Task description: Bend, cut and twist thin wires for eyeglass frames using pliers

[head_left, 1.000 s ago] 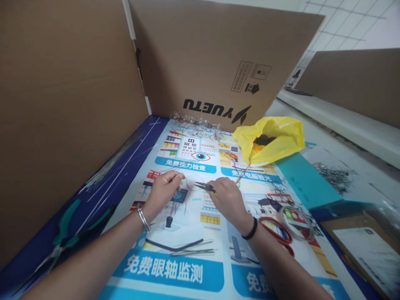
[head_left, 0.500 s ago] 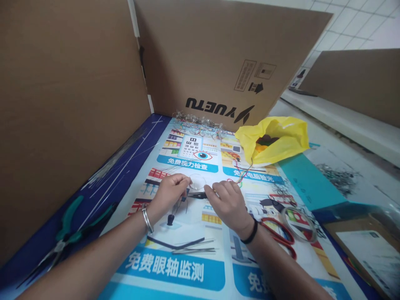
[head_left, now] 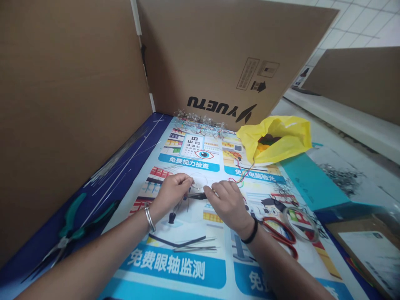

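Over the printed sheet, my left hand (head_left: 173, 191) is closed, its thumb and forefinger pinching a thin wire loop (head_left: 200, 180). My right hand (head_left: 227, 204) is closed around dark pliers, whose jaws (head_left: 196, 196) point left, just below the loop and close to my left fingers. The handles of the pliers are hidden in my palm. Several short straight wires (head_left: 195, 249) lie on the sheet below my hands. A red and green thread (head_left: 242, 180) runs from the yellow bag (head_left: 278, 139) to beside my right hand.
Green-handled pliers (head_left: 67, 233) lie at the left. Red-handled scissors (head_left: 281, 233) and a clear tape roll (head_left: 300, 224) are right of my right forearm. Tangled wire pieces (head_left: 200, 120) lie against the cardboard wall (head_left: 218, 54). Long wires (head_left: 115, 158) rest on the blue cloth.
The whole view has shifted slightly. My hands hold nearly the same pose, and the wire loop sits at a slightly different angle beside the plier jaws.
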The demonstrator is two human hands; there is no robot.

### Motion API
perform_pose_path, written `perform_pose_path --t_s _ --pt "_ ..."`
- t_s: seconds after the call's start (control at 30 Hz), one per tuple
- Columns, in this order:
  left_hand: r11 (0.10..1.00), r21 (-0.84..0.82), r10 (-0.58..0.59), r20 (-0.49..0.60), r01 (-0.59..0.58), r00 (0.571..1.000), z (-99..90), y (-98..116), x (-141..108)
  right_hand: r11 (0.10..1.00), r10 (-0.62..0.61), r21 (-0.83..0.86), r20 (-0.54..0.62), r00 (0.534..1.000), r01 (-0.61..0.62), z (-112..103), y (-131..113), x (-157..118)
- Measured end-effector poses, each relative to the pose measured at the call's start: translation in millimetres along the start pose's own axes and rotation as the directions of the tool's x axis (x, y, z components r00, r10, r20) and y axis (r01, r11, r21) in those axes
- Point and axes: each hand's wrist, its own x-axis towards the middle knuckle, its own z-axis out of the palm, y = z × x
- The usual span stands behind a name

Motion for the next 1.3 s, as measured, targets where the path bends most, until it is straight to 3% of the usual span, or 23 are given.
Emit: perform_pose_path --t_s 0.57,0.8,1.0,1.3 --pt "0.999 0.023 0.038 0.007 -0.038 0.999 -0.3 -1.0 -0.7 0.999 0.021 0.041 0.039 0.999 -0.023 1.0 -1.3 1.3" --pt "0.984 0.058 0.169 -0.008 -0.168 0.986 -2.6 -4.4 -1.3 0.995 0.055 0.081 0.112 0.992 -0.065 -1.1 -4.3 4.5" --pt "0.93 0.15 0.336 0.031 -0.337 0.941 -4.3 -3.9 -3.3 0.982 0.084 0.148 0.213 0.973 -0.117 -1.5 -5.3 6.1" --pt "0.773 0.321 0.559 0.064 -0.547 0.827 -4.7 -7.4 -3.6 0.956 0.114 0.218 0.347 0.931 -0.198 -1.1 -6.1 3.8"
